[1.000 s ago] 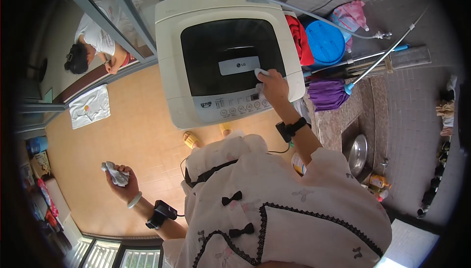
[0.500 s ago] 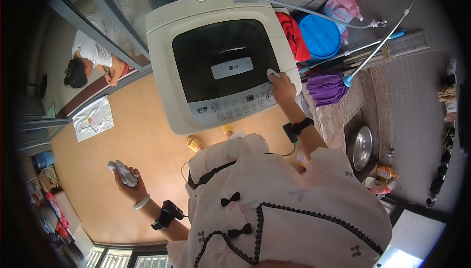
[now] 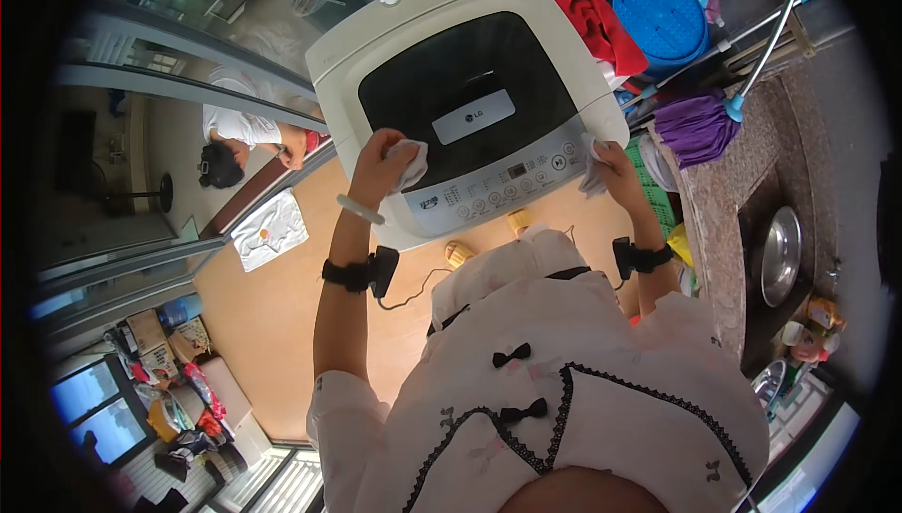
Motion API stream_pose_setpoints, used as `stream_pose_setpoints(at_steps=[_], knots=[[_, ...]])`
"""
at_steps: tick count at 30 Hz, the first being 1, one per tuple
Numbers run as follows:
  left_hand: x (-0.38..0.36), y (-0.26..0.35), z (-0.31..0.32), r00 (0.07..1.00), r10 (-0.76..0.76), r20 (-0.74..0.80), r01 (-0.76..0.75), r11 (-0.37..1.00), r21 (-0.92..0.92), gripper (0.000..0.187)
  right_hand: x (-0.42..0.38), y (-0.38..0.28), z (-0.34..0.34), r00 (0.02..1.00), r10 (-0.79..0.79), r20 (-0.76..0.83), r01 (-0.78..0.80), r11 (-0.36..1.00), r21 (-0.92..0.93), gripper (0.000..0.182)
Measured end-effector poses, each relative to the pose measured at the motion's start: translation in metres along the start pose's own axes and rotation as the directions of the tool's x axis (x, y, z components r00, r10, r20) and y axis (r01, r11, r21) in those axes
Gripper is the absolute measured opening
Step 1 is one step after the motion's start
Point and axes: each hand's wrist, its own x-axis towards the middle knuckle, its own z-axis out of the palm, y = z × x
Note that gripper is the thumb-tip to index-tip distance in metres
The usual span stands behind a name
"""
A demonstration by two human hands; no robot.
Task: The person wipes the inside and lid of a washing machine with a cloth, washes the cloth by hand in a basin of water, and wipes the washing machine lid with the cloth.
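Note:
My left hand [image 3: 378, 170] is closed around a crumpled pale cloth [image 3: 411, 164] at the front left part of the washing machine's top. The machine [image 3: 335, 76] is cream with a dark lid [image 3: 517, 53], which is down, and a grey button panel. My right hand [image 3: 617, 173] pinches another pale cloth [image 3: 591, 167] beside the machine's right front corner. Both cloths hang partly out of the fingers.
A red cloth [image 3: 601, 32], a blue round tub [image 3: 660, 23] and a purple mop [image 3: 696, 128] are right of the machine. A metal basin [image 3: 781, 256] sits in the sink. Another person [image 3: 246, 128] bends behind the glass at left; a white mat [image 3: 269, 230] lies on the floor.
My left hand has come up from the lower left to the machine with its cloth. My right hand has moved off the lid to the machine's right corner. The view has shifted.

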Motion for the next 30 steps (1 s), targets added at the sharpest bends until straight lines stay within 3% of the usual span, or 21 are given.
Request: stream_pose_setpoints(at_steps=[2, 5, 9, 11, 14, 15, 16, 23, 25, 27, 29, 30], knots=[[0.034, 0.003, 0.021, 0.998, 0.031, 0.063, -0.044, 0.978, 0.202, 0.043, -0.01, 0.001, -0.014, 1.0, 0.007, -0.014, -0.005, 0.988, 0.152, 0.036], [0.074, -0.001, 0.044, 0.987, -0.057, 0.148, 0.0, 0.932, 0.362, 0.055, -0.02, 0.011, -0.039, 0.998, -0.002, -0.062, 0.012, 0.986, 0.167, 0.038], [0.099, 0.001, 0.059, 0.961, -0.159, 0.226, -0.007, 0.805, 0.594, 0.054, -0.039, 0.025, -0.067, 0.987, 0.009, -0.161, 0.01, 0.993, 0.118, 0.037], [0.106, 0.007, 0.061, 0.906, -0.337, 0.258, 0.093, 0.751, 0.654, 0.05, -0.048, 0.032, -0.073, 0.979, 0.041, -0.199, -0.013, 0.99, 0.139, 0.038], [0.109, 0.011, 0.066, 0.891, -0.394, 0.227, 0.137, 0.71, 0.691, 0.044, -0.056, 0.036, -0.074, 0.975, 0.008, -0.221, 0.012, 0.996, 0.091, 0.038], [0.11, 0.013, 0.066, 0.89, -0.394, 0.232, 0.13, 0.705, 0.697, 0.044, -0.057, 0.033, -0.072, 0.979, 0.077, -0.191, -0.049, 0.988, 0.146, 0.036], [0.111, 0.017, 0.065, 0.878, -0.404, 0.257, 0.107, 0.688, 0.718, 0.043, -0.056, 0.028, -0.068, 0.977, 0.144, -0.159, -0.111, 0.973, 0.2, 0.035], [0.114, 0.028, 0.057, 0.85, -0.376, 0.369, -0.008, 0.691, 0.722, 0.041, -0.036, -0.004, -0.03, 0.985, 0.171, -0.025, -0.158, 0.949, 0.273, 0.032], [0.114, 0.039, 0.052, 0.847, -0.363, 0.388, -0.048, 0.675, 0.736, 0.04, -0.028, -0.018, -0.019, 0.972, 0.233, 0.02, -0.232, 0.953, 0.197, 0.032], [0.109, 0.057, 0.036, 0.856, -0.32, 0.406, 0.008, 0.792, 0.61, 0.04, -0.019, -0.023, -0.001, 0.973, 0.219, 0.065, -0.227, 0.96, 0.165, 0.031], [0.101, 0.072, 0.037, 0.868, -0.278, 0.412, -0.026, 0.803, 0.595, 0.041, -0.011, -0.035, 0.008, 0.972, 0.215, 0.096, -0.226, 0.965, 0.13, 0.031], [0.105, 0.073, 0.036, 0.863, -0.281, 0.419, -0.049, 0.781, 0.623, 0.042, -0.006, -0.047, 0.01, 0.959, 0.212, 0.185, -0.223, 0.974, 0.037, 0.032]])
